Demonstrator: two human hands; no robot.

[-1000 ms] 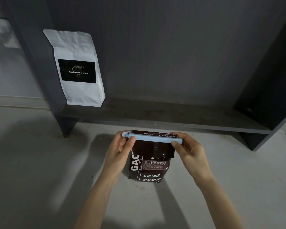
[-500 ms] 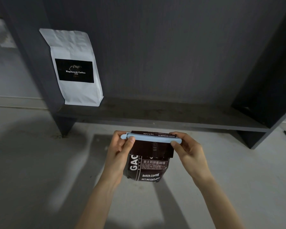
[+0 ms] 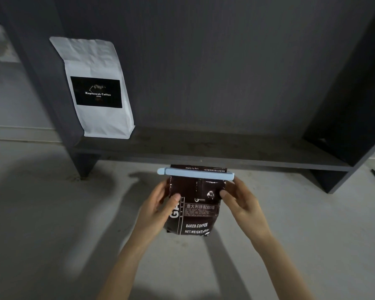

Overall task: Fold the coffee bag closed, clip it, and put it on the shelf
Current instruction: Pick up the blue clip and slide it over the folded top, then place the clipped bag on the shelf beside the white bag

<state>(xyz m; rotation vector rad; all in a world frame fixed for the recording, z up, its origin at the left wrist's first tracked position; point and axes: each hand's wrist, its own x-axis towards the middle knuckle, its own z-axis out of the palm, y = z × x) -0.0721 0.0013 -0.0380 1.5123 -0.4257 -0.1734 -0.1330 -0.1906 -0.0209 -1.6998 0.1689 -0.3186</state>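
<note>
While both forearms reach in from the bottom edge, the 2 hands grip the dark brown glossy foil coffee bag (image 3: 194, 210) by its sides, held upright in the air above the pale grey concrete floor (image 3: 41, 224).

Left hand (image 3: 158, 210): closed on the bag's left edge, thumb laid flat on the front face beside the white "GA" lettering, the other fingers wrapped behind and out of sight.

Right hand (image 3: 244, 204): closed on the right edge, thumb tip pressed on the front near the upper right corner, remaining fingers behind the bag.

Both grips sit on the upper half of the bag, just below the clip and not touching it. Bottom of the bag hangs free under the hands, "BAKED.COFFEE" and "NET.WEIGHT" text readable.

Long pale blue plastic sealing clip (image 3: 195, 176) runs horizontally across the folded top, overhanging the bag on both sides. A short strip of folded foil sticks up above it.

Bag is in front of the dark grey wooden shelf board (image 3: 236, 151), its top overlapping the board's front edge in view, not resting on it.

Further back, 1 white paper coffee bag with a black rectangular label (image 3: 96, 89) stands on the shelf at far left, leaning against the left side panel. Dark grey back panel (image 3: 214, 61) behind.
</note>
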